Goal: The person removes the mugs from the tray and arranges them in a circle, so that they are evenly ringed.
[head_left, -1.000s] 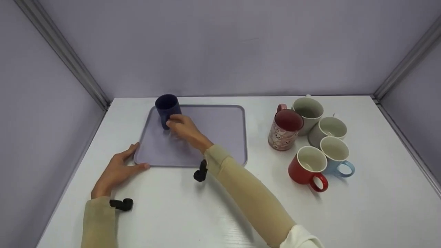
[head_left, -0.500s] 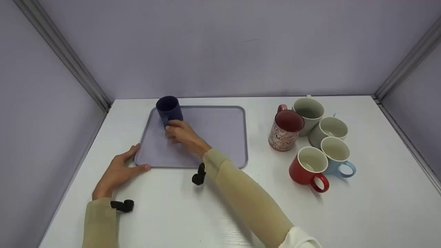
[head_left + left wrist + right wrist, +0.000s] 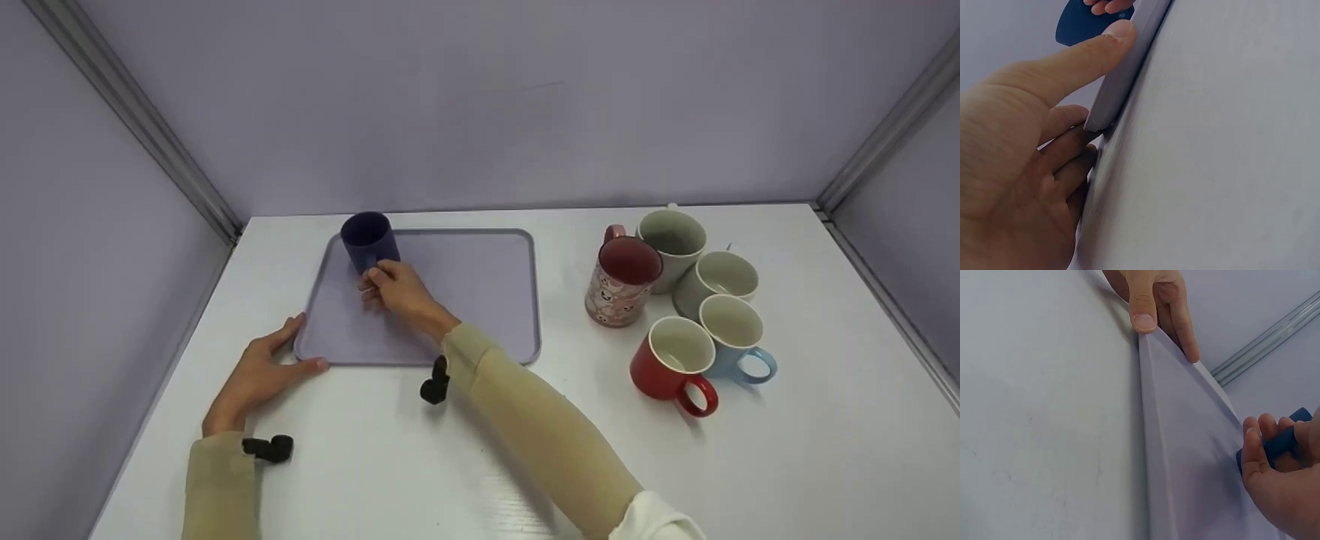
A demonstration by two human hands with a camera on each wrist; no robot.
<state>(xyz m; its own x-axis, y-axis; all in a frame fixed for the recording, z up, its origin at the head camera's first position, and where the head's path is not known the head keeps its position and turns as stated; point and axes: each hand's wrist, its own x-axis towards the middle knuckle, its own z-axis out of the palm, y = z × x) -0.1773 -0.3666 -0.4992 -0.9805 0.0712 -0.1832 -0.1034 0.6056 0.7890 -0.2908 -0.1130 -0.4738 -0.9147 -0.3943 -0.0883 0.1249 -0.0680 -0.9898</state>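
A dark blue mug [image 3: 367, 234] stands upright at the far left corner of the lilac tray [image 3: 472, 292]. My right hand [image 3: 409, 296] holds the mug's handle, which faces toward me. In the right wrist view, the fingers curl round the blue handle [image 3: 1279, 443]. My left hand [image 3: 259, 373] rests at the tray's near left corner, its thumb on the near rim and its other fingers along the left side. The left wrist view shows this thumb [image 3: 1092, 59] across the rim, with part of the blue mug [image 3: 1081, 27] beyond it.
Right of the tray stand a pink patterned mug [image 3: 619, 292], a red mug [image 3: 660, 371], a light blue mug [image 3: 724, 360] and two pale mugs, one at the back [image 3: 675, 262] and one nearer [image 3: 690, 296]. Walls [image 3: 480, 112] enclose the white table [image 3: 360, 465].
The blue mug has shifted slightly toward me and to the right, and its handle has turned a little. My right hand has moved slightly nearer with it. The left hand stays at the tray corner.
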